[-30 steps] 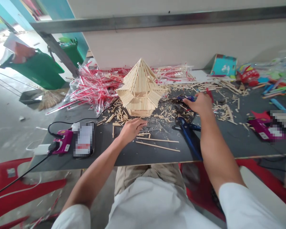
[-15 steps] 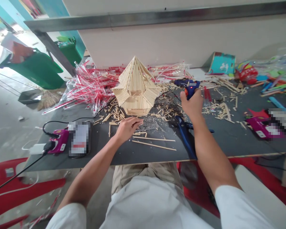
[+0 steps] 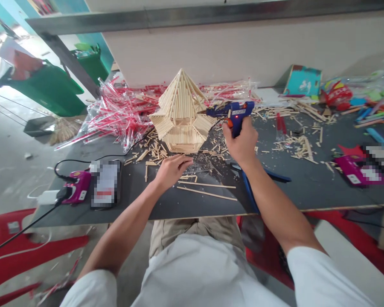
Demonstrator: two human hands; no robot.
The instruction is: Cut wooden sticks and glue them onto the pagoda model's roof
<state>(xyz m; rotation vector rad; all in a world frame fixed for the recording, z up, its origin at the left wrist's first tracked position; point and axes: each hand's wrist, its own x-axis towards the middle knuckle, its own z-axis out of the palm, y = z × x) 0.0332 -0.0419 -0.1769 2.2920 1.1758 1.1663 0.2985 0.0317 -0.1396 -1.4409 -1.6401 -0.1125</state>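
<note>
My right hand (image 3: 241, 143) is wrapped around the handle of a blue hot glue gun (image 3: 239, 112) with a small red light. Its nozzle points left, close to the right side of a pointed-roof model house (image 3: 183, 128) made of thin wooden sticks. My left hand (image 3: 173, 172) hovers low over the table just in front of the model, fingers drawn together; whatever may be between them is hidden. Two long thin sticks (image 3: 208, 192) lie to the right of my left hand. Blue-handled pliers (image 3: 250, 192) are partly covered by my right forearm.
Stick offcuts (image 3: 153, 147) litter the dark table (image 3: 166, 209). Red-and-clear plastic wrappers (image 3: 115, 115) pile up behind at left. A phone (image 3: 105, 183) and a purple power strip (image 3: 78, 185) lie at left; another purple power strip (image 3: 348, 170) is at right. The glue gun's cord runs behind the model.
My right hand has carried the glue gun left, bringing its nozzle near the model. My left hand stays almost where it was. More of the pliers shows.
</note>
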